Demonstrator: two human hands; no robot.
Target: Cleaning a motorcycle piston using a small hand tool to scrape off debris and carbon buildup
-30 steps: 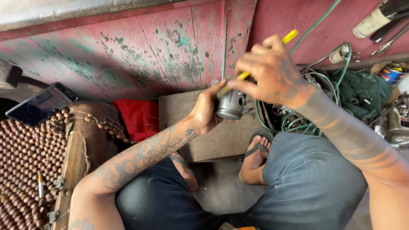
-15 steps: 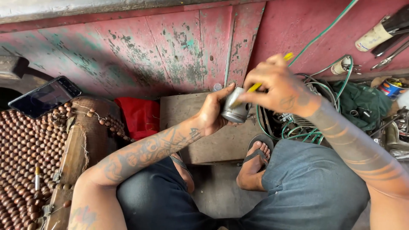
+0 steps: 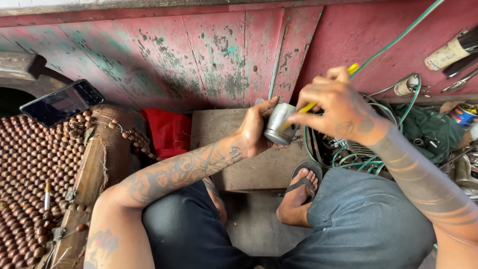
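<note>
Left hand (image 3: 256, 130) wraps a short grey metal cylinder (image 3: 279, 124), fingers curled shut. Right hand (image 3: 334, 107) pinches a yellow-handled screwdriver (image 3: 318, 99), its tip hidden inside the cylinder's open end, above the wooden board (image 3: 239, 164).

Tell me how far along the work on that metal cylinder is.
Done: the metal cylinder is off the floor, gripped in the left hand over the wooden board. In hand: the right hand works a yellow-handled tool into its open end. Left: the tool remains inside and the part has not been put down; what goes on inside it is hidden.
</note>
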